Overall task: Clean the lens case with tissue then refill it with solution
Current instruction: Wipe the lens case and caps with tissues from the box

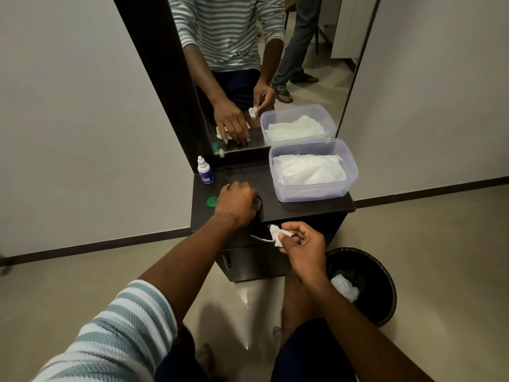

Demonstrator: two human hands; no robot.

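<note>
Wiping appears to be the step in hand: a crumpled tissue [276,235] is pinched between the thumb and curled fingers of the right hand [303,244], held off the front edge of the dark vanity top [308,206]. The lens case [257,203] is pressed down on the top under the left hand [237,204], whose fingers are curled over it, so little of it is seen. One green cap [212,202] lies just beside that hand, near the left edge. For refilling, the solution bottle [205,170] at the back left corner would be needed. Room is narrowed on the right by the tissue tub [314,194]; a bin [385,288] stands below right.
</note>
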